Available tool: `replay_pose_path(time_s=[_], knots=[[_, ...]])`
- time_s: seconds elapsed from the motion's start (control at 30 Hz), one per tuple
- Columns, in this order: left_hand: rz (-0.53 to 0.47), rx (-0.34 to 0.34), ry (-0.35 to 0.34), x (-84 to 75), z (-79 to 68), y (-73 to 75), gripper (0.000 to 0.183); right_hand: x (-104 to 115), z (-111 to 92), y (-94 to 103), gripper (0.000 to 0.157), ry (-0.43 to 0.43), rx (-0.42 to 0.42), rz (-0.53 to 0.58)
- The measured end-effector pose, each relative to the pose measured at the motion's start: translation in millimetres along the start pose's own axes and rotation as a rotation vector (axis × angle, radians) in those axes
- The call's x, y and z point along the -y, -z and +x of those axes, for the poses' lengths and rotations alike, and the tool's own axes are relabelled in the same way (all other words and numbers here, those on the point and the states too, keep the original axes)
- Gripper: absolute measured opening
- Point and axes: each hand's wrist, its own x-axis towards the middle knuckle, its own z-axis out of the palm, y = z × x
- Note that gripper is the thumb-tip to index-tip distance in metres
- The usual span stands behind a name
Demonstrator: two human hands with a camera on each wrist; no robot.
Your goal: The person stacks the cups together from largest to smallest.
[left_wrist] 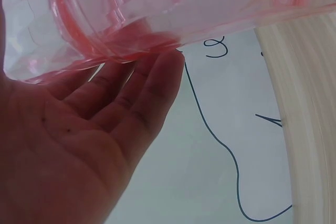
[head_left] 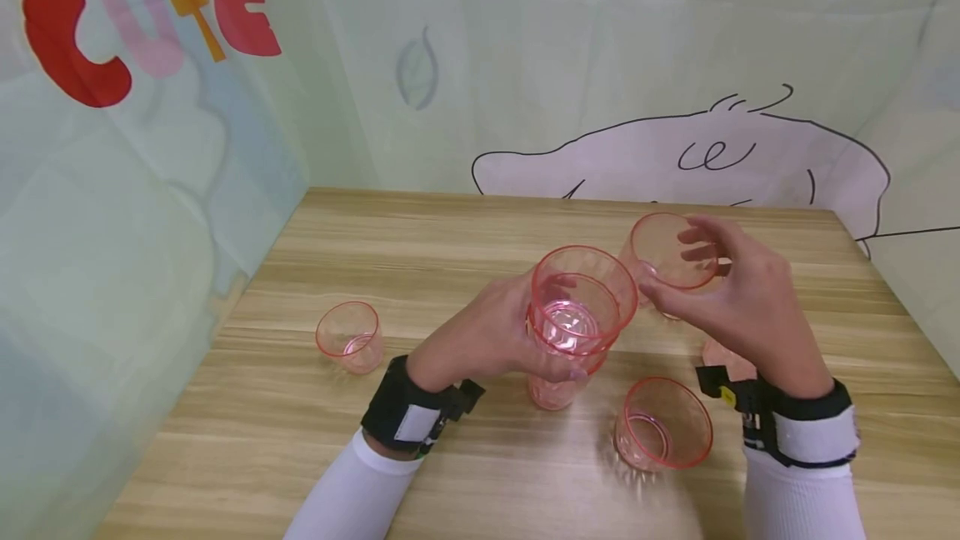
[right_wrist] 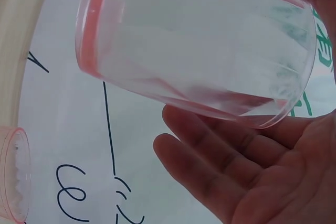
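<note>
My left hand (head_left: 498,327) grips a stack of nested clear pink cups (head_left: 573,319) above the middle of the table, thumb and fingers around its side. In the left wrist view the stack (left_wrist: 157,14) lies across the top, with fingers (left_wrist: 157,90) under it. Just right of the stack, my right hand (head_left: 742,298) holds a single clear pink cup (head_left: 671,252) between thumb and fingers. The right wrist view shows this cup (right_wrist: 199,45) close up, nothing visible inside it. The two held items look close together; whether they touch I cannot tell.
One pink cup (head_left: 350,337) stands on the wooden table (head_left: 285,440) at left. Another cup (head_left: 663,423) stands at front right. A pink object (head_left: 727,358) is partly hidden under the right wrist. A further cup (right_wrist: 14,174) shows at the right wrist view's edge. Printed cloth (head_left: 375,65) hangs behind.
</note>
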Motion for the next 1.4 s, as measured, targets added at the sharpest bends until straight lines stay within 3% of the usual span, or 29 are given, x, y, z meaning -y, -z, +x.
replay_pose_path(time_s=[0.5, 0.73, 1.23, 1.4], knots=[[0.028, 0.003, 0.011, -0.6, 0.3, 0.0, 0.087, 7.0, -1.4, 5.4, 0.075, 0.103, -0.103, 0.043], [0.013, 0.007, 0.019, -0.9, 0.5, -0.6, 0.083, 13.9, -2.6, 8.3, 0.076, 0.093, -0.148, 0.122], [0.011, 0.004, 0.030, 0.0, 0.8, -0.8, 0.082, 23.1, -4.2, 12.0, 0.078, 0.133, -0.285, 0.383], [0.023, 0.003, 0.029, -1.2, 0.6, -0.4, 0.083, 26.7, -4.3, 13.0, 0.073, 0.176, -0.331, 0.557]])
